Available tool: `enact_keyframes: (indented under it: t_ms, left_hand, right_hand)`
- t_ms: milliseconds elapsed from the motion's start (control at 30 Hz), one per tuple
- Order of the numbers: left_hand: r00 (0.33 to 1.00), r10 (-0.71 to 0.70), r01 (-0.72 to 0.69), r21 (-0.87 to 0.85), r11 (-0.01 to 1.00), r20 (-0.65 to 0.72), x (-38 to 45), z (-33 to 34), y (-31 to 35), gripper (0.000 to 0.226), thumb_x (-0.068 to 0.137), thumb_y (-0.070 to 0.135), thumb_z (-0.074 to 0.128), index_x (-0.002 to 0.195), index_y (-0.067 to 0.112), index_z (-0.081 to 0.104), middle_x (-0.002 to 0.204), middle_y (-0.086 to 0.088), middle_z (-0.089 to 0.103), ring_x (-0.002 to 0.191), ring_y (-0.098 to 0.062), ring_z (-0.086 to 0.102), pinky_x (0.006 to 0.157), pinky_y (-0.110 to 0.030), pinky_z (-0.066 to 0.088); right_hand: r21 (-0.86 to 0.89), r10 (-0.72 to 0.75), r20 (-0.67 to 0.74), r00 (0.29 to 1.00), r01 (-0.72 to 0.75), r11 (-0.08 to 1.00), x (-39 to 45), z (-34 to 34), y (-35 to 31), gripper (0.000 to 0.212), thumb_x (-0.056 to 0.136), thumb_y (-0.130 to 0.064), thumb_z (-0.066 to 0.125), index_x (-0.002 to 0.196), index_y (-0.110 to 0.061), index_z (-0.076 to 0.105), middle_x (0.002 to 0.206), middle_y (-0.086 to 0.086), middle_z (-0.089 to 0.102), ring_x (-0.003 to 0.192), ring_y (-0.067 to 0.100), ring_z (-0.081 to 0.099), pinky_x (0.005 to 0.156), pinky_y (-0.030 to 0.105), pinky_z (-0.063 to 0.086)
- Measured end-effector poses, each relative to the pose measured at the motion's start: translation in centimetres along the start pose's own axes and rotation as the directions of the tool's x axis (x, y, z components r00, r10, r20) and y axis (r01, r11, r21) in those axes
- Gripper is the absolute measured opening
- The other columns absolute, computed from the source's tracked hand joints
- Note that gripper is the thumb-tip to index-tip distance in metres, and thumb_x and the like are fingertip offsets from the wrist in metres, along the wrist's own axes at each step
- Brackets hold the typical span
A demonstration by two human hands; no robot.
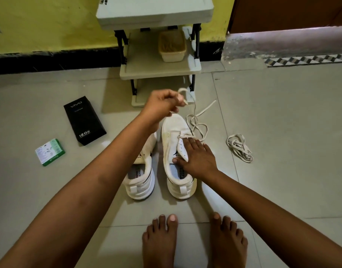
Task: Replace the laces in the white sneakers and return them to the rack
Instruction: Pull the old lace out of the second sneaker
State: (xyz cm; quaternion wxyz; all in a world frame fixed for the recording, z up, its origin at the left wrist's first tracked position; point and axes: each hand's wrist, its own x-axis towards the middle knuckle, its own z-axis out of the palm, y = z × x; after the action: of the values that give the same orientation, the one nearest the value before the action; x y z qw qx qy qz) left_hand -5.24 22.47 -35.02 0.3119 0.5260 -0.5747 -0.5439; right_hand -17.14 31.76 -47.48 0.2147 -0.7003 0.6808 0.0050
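Observation:
Two white sneakers stand side by side on the floor, toes toward the rack. My right hand point(195, 159) rests flat on the tongue and collar of the right sneaker point(174, 132), fingers straight. My left hand point(162, 105) is raised above the toe and pinches a white lace point(197, 124), which runs from the lowest eyelets and trails in loops on the floor to the right. My left forearm partly covers the left sneaker point(141, 178). A second bundled lace point(239, 147) lies on the floor further right. The rack point(158, 68) stands just beyond the shoes.
A beige basket point(172, 47) sits on the rack's middle shelf. A black box point(84, 120) and a small green box point(50, 151) lie on the tiled floor at left. My bare feet point(193, 240) are near the sneaker heels. A raised step point(282, 43) is at back right.

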Motion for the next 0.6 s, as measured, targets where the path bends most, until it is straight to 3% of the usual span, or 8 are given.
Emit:
enact_keyframes:
  t_ms: [67, 167, 200, 267, 367, 467, 600]
  left_hand:
    - [0.995, -0.003, -0.004, -0.076, 0.997, -0.098, 0.6, -0.8, 0.6, 0.029, 0.088, 0.003, 0.059, 0.117, 0.010, 0.058, 0.096, 0.002, 0.065, 0.077, -0.008, 0.059, 0.057, -0.014, 0.046]
    - [0.995, -0.077, 0.090, 0.223, 0.971, -0.066, 0.6, -1.4, -1.1, 0.058, 0.085, 0.005, 0.064, 0.139, 0.008, 0.041, 0.129, -0.006, 0.055, 0.113, -0.020, 0.055, 0.090, -0.030, 0.049]
    - [0.994, -0.102, 0.109, 0.330, 0.938, -0.039, 0.4, -1.5, -1.9, 0.060, 0.085, 0.008, 0.065, 0.139, 0.010, 0.040, 0.137, -0.007, 0.050, 0.122, -0.023, 0.050, 0.100, -0.035, 0.044]
    - [0.984, -0.159, 0.103, 0.480, 0.871, 0.077, -0.2, -1.6, -3.7, 0.063, 0.083, 0.013, 0.069, 0.139, 0.013, 0.042, 0.144, -0.005, 0.044, 0.129, -0.023, 0.045, 0.103, -0.031, 0.035]
    - [0.909, -0.295, 0.072, 0.586, 0.807, 0.294, -0.7, -1.9, -5.5, 0.073, 0.079, 0.018, 0.073, 0.142, 0.016, 0.037, 0.148, -0.002, 0.037, 0.134, -0.021, 0.038, 0.104, -0.028, 0.031]
    - [0.860, -0.367, 0.076, 0.623, 0.778, 0.353, -0.8, -2.3, -6.3, 0.078, 0.080, 0.027, 0.073, 0.145, 0.018, 0.033, 0.150, -0.002, 0.034, 0.137, -0.020, 0.033, 0.109, -0.029, 0.026]
    - [0.878, -0.344, 0.029, 0.679, 0.734, 0.333, -1.1, -2.3, -7.0, 0.081, 0.079, 0.045, 0.069, 0.146, 0.019, 0.033, 0.150, 0.000, 0.035, 0.137, -0.019, 0.033, 0.109, -0.030, 0.027]
  right_hand:
    - [0.025, -0.010, 0.004, 1.000, 0.010, 1.000, -0.1, -0.1, 0.0, 0.081, 0.090, -0.064, 0.035, 0.151, -0.020, 0.007, 0.159, 0.002, 0.009, 0.146, 0.021, 0.006, 0.117, 0.037, 0.007]
    - [0.140, -0.043, 0.006, 0.999, 0.042, 0.989, 0.0, -0.2, 0.3, 0.089, 0.083, -0.072, 0.037, 0.150, -0.019, 0.012, 0.157, 0.002, 0.015, 0.144, 0.021, 0.014, 0.115, 0.037, 0.016]
    - [0.209, -0.061, 0.007, 0.998, 0.059, 0.976, 0.0, -0.5, 0.5, 0.093, 0.078, -0.076, 0.034, 0.149, -0.020, 0.016, 0.156, 0.001, 0.019, 0.142, 0.021, 0.020, 0.113, 0.037, 0.023]
    - [0.410, -0.094, 0.012, 0.995, 0.081, 0.908, -0.1, -1.1, 0.7, 0.089, 0.078, -0.077, 0.035, 0.147, -0.023, 0.022, 0.152, -0.002, 0.027, 0.137, 0.019, 0.031, 0.108, 0.039, 0.033]
    - [0.654, -0.077, 0.016, 0.997, 0.047, 0.755, 0.3, -1.8, 0.8, 0.067, 0.092, -0.057, 0.034, 0.149, -0.024, 0.020, 0.154, -0.003, 0.025, 0.140, 0.016, 0.026, 0.115, 0.041, 0.025]
    - [0.647, -0.017, 0.004, 1.000, 0.010, 0.763, 1.6, -2.7, 1.4, 0.058, 0.099, -0.042, 0.036, 0.150, -0.024, 0.015, 0.156, -0.001, 0.020, 0.143, 0.019, 0.022, 0.115, 0.037, 0.020]
    - [0.509, -0.062, -0.060, 0.996, 0.084, 0.856, 3.5, -4.8, 2.3, 0.062, 0.098, -0.018, 0.046, 0.150, -0.018, 0.014, 0.157, 0.003, 0.019, 0.143, 0.021, 0.020, 0.112, 0.031, 0.022]
